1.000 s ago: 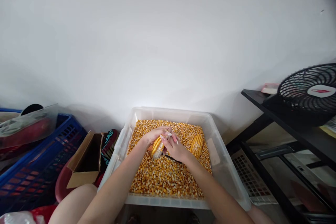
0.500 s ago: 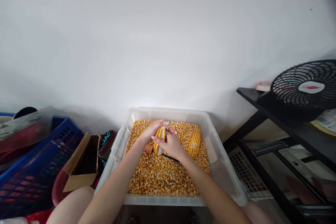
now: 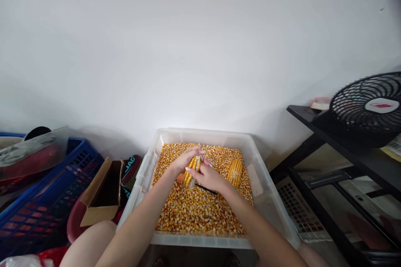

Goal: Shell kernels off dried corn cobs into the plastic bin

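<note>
Both hands hold one partly stripped corn cob (image 3: 191, 172) above the loose kernels (image 3: 200, 212) in a translucent plastic bin (image 3: 200, 240). My left hand (image 3: 185, 159) is closed around the cob's upper left side. My right hand (image 3: 209, 175) grips it from the right, its thumb lying across the front. A second corn cob (image 3: 234, 173) rests on the kernels at the right. Under my hands lies a tool with a black shaft (image 3: 206, 190) and an orange part (image 3: 180, 177); its kind is partly hidden.
At the left stand a blue plastic crate (image 3: 46, 200), an open cardboard box (image 3: 100, 212) and a dark red basin (image 3: 72, 221). On the right, a black fan (image 3: 369, 117) sits on a black shelf (image 3: 300, 112), with a white basket (image 3: 303, 212) below. A white wall rises behind the bin.
The whole view has shifted slightly, so things appear a little further right. Both hands keep hold of the same cob, with small shifts of the fingers.
</note>
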`<act>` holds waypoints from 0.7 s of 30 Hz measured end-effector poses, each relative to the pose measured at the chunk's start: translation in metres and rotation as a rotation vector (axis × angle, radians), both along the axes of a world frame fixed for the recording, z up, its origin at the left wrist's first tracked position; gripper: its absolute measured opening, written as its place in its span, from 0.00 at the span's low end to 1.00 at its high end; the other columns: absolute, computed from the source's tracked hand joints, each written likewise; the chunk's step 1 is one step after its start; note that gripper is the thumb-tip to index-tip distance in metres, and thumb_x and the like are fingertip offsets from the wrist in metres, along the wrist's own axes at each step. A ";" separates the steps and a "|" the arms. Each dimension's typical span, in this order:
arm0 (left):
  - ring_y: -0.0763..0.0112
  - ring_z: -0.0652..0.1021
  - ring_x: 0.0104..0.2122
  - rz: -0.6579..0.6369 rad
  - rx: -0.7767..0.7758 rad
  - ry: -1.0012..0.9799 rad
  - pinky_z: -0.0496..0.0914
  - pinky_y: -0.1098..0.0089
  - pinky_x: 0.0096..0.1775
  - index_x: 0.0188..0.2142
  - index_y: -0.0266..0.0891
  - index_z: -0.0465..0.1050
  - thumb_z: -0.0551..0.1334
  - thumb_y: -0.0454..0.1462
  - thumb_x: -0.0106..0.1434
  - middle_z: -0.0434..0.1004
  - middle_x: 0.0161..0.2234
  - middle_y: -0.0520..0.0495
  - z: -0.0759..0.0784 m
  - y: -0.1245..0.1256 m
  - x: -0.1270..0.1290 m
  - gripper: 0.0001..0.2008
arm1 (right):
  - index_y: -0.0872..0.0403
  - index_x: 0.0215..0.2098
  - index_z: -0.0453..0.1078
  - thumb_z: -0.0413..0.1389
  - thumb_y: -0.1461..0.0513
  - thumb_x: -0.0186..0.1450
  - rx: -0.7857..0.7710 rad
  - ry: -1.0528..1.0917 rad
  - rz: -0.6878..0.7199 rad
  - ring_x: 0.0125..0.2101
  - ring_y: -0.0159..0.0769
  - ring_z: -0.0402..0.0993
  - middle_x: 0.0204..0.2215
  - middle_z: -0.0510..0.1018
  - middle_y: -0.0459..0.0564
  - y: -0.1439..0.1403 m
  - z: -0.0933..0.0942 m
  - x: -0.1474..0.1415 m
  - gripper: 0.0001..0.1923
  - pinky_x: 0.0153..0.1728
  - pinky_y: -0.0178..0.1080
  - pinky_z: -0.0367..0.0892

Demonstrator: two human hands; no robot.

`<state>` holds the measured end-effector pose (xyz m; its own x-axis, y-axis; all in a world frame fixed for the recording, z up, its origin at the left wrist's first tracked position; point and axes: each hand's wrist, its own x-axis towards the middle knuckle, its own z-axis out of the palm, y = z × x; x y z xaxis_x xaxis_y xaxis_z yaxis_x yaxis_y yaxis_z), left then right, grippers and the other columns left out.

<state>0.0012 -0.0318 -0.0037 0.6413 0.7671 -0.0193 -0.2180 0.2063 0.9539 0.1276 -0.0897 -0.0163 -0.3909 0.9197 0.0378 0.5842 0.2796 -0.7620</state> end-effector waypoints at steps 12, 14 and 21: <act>0.65 0.77 0.25 0.014 -0.043 -0.013 0.69 0.68 0.31 0.24 0.39 0.62 0.60 0.40 0.52 0.74 0.19 0.49 0.002 0.000 0.000 0.08 | 0.53 0.41 0.68 0.46 0.45 0.64 -0.110 0.017 0.034 0.39 0.40 0.69 0.39 0.73 0.52 0.003 0.003 0.004 0.23 0.41 0.42 0.64; 0.66 0.76 0.25 0.070 -0.024 0.002 0.68 0.70 0.30 0.25 0.38 0.64 0.60 0.40 0.52 0.73 0.19 0.50 0.003 0.002 0.001 0.08 | 0.53 0.45 0.67 0.45 0.45 0.64 -0.095 0.068 0.018 0.43 0.41 0.68 0.42 0.73 0.52 0.005 0.005 0.002 0.24 0.45 0.43 0.62; 0.69 0.72 0.18 0.417 -0.246 0.034 0.66 0.70 0.23 0.25 0.38 0.68 0.61 0.46 0.52 0.69 0.16 0.51 0.001 0.016 0.005 0.13 | 0.53 0.50 0.64 0.49 0.46 0.63 -0.124 0.174 -0.015 0.37 0.40 0.73 0.39 0.76 0.51 0.006 0.004 -0.004 0.25 0.41 0.41 0.65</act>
